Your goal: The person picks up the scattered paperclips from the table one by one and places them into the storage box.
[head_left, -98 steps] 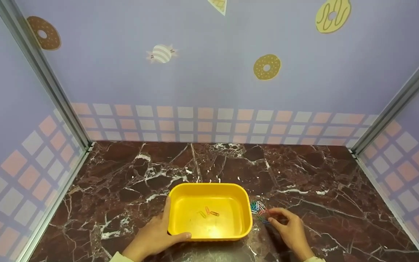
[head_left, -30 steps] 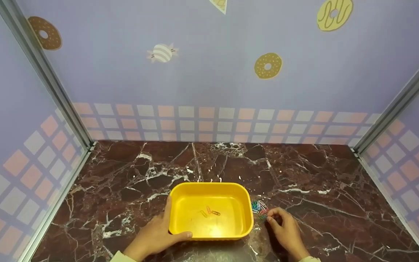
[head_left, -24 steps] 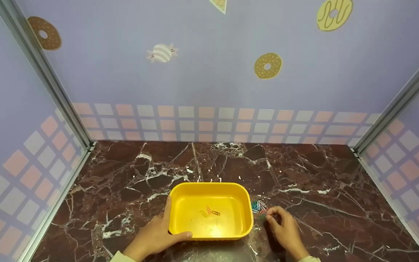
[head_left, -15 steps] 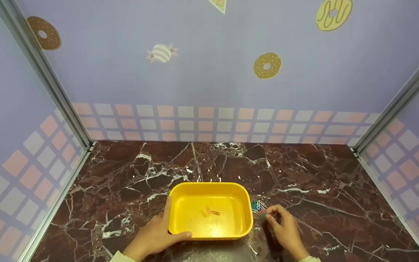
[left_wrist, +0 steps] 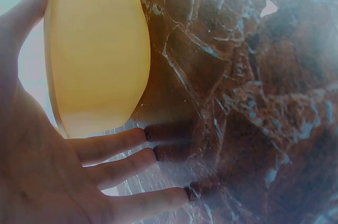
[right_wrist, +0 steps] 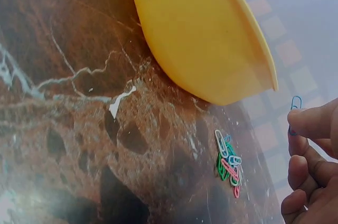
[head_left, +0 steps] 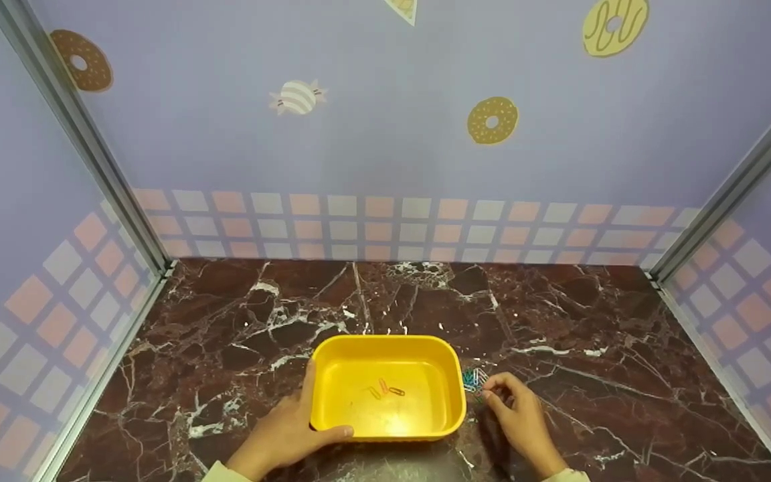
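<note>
A yellow plastic bin (head_left: 425, 375) sits on the table, with a few paper clips (head_left: 385, 387) on its floor. At its front left corner my left hand (head_left: 285, 432) rests against it, thumb along the front rim. In the left wrist view the fingers (left_wrist: 119, 170) reach out straight beside the bin's outer wall. Right of the bin, my right hand (head_left: 523, 418) pinches a blue paper clip (right_wrist: 297, 101) between thumb and finger. Below that hand in the right wrist view lies a small pile of coloured paper clips (right_wrist: 228, 161).
The dark red marbled tabletop (head_left: 225, 375) runs back to a lilac wall (head_left: 385, 147) with printed sweets and tiles. Side walls with grey metal corner posts (head_left: 84, 140) close it in on the left and right.
A blue paper clip lying near the pile's front 3.3 s ago is now in my right hand. That hand has just shifted slightly left, over the pile's edge. The left hand and bin stay put.
</note>
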Motion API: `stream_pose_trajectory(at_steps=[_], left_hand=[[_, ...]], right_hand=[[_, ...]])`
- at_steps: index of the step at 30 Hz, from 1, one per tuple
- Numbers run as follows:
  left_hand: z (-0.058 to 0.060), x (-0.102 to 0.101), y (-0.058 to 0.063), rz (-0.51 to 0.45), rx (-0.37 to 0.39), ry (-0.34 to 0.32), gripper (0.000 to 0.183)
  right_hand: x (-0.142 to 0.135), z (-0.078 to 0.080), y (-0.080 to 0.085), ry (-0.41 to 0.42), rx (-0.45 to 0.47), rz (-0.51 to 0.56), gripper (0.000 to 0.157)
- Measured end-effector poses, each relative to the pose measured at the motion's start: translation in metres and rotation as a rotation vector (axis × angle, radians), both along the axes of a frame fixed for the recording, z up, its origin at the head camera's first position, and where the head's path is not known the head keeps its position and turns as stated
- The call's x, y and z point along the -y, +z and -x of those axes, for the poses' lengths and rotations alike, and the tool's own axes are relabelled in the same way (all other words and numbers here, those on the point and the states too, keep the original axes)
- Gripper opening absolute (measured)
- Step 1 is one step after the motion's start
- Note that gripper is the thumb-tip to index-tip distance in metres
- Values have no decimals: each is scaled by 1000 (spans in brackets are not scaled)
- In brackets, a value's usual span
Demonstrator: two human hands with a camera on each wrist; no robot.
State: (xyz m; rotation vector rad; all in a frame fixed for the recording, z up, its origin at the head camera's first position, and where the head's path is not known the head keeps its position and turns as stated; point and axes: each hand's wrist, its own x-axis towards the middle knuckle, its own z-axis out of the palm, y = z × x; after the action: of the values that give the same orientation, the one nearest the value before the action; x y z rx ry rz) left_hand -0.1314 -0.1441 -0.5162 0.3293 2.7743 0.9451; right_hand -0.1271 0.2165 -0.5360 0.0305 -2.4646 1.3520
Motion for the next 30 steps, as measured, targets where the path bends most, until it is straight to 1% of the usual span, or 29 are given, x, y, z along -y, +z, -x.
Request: stream_pose_trajectory(at_steps=[5, 6, 8, 13, 15, 19, 22, 26, 28, 30], left_hand=[[0, 0, 0, -4, 17, 9, 126], [0, -1, 0, -5, 18, 12, 126], [0, -1, 0, -5, 18, 15, 126], [0, -1, -1, 0, -1, 13, 127], [0, 0, -1, -2, -6, 9, 127], [0, 0, -2, -7, -22, 2, 127], [1, 0, -2, -1, -29, 2, 127], [1, -1, -2, 16, -18, 9, 128], [0, -2, -2, 21, -10, 13, 128], [0, -2, -1, 26, -1, 18, 128]], right_hand=[[15, -8, 28, 35, -15, 36, 10], [16, -9, 30, 45, -15, 45, 10], [15, -6, 26, 56, -13, 58, 8], [9, 5, 6, 65, -10, 50, 7], [7, 8, 2, 70, -7, 63, 8], [8, 10, 3, 94, 7, 106, 9], [10, 11, 6, 103, 18, 112, 10], [14, 13, 8, 106, 17, 83, 8], [16, 15, 9, 110, 2, 59, 6], [19, 16, 9, 115, -20, 28, 7]])
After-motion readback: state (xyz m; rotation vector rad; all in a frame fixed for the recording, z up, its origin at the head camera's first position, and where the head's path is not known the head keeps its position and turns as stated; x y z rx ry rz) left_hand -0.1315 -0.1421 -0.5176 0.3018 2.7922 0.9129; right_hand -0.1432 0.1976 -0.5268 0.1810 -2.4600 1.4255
